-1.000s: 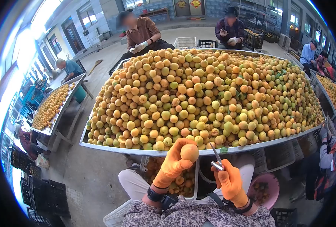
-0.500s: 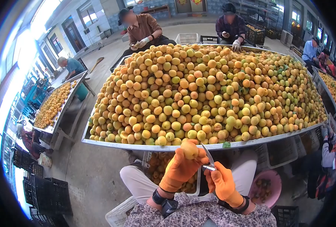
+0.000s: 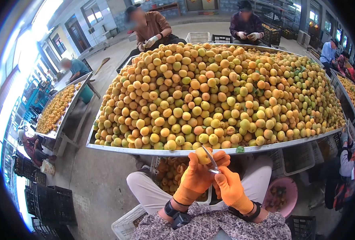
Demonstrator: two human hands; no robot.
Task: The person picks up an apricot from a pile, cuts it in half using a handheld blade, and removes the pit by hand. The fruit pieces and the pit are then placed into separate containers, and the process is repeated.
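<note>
Both of my hands wear orange gloves. My left hand (image 3: 194, 179) is closed around a yellow-orange apricot (image 3: 202, 155), held up just in front of the tray's near edge. My right hand (image 3: 231, 187) grips the handle of a small knife (image 3: 211, 161). The curved blade points up and lies against the right side of the apricot. Beyond my hands, a metal-rimmed tray (image 3: 153, 152) carries a large heap of apricots (image 3: 209, 96). Below my hands, between my knees, stands a crate with halved-looking apricots (image 3: 167, 176), partly hidden by my left arm.
A pink basin (image 3: 291, 192) with scraps sits right of my knee. Black crates (image 3: 51, 204) are stacked at left. Two people (image 3: 153, 28) work across the tray, and others sit at side tables. A green leaf (image 3: 240, 149) lies on the tray's rim.
The knife blade has moved left onto the apricot, and my right hand has come closer to my left. Across the tray, the right-hand person's hand has left the heap and joined the other.
</note>
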